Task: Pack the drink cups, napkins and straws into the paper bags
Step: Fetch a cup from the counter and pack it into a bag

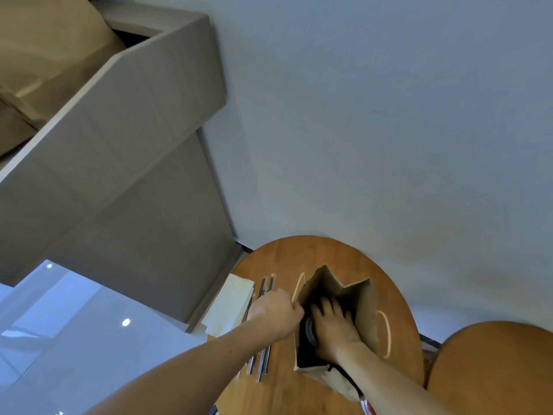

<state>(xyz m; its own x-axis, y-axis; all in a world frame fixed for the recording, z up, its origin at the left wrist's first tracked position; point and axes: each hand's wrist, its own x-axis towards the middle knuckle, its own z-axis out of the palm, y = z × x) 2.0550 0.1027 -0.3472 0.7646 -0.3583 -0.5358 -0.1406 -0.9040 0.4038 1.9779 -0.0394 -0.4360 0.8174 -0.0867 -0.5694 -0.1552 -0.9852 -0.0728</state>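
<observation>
1. A brown paper bag (363,310) stands open on a round wooden table (287,259), its rope handles hanging off the rims at 9 and 3 o'clock.
2. The left hand (273,311) sits at the bag's 9 o'clock rim, fingers curled and pinched together on the paper edge, holding the mouth open.
3. The right hand (333,323) is down inside the bag, fingers spread apart over something dark; I can't tell whether it grips it.
4. A dark round lid of a drink cup (309,329) shows inside the bag, at 9 o'clock of the right hand, touching it.
5. Straws (263,359) lie on the table at the bag's 9 o'clock, partly under the left forearm.
6. Pale napkins (230,304) lie just past the straws, at the table's 9 o'clock edge.
7. A second wooden table (490,369) stands at 4 o'clock.
</observation>
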